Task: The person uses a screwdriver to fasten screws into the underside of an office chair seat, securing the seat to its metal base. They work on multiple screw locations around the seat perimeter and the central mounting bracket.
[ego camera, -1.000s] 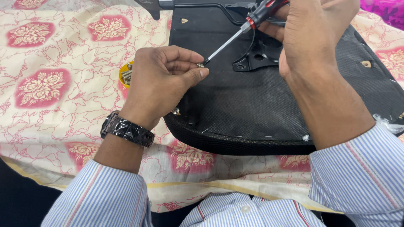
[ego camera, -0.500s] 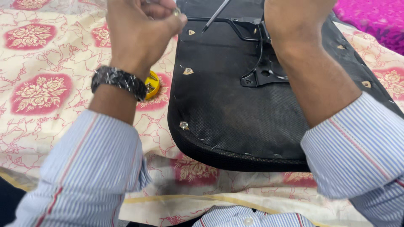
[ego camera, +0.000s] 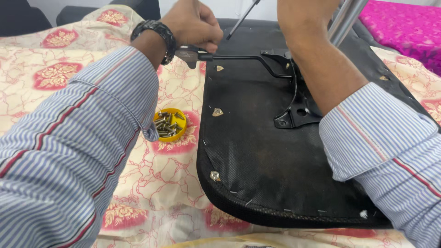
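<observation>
Left hand [ego camera: 195, 23] fingers pinch the lever [ego camera: 229, 57] beside the seat [ego camera: 266, 151]; right-hand grip hidden. The screwdriver [ego camera: 241, 19] might slip off.

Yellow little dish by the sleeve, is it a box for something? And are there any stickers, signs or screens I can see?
Yellow cap: small round shallow container on the flowered cloth, left of the black seat base, beside the left sleeve; holds loose metal screws.
Labels, signs, screens: none in view.
</observation>
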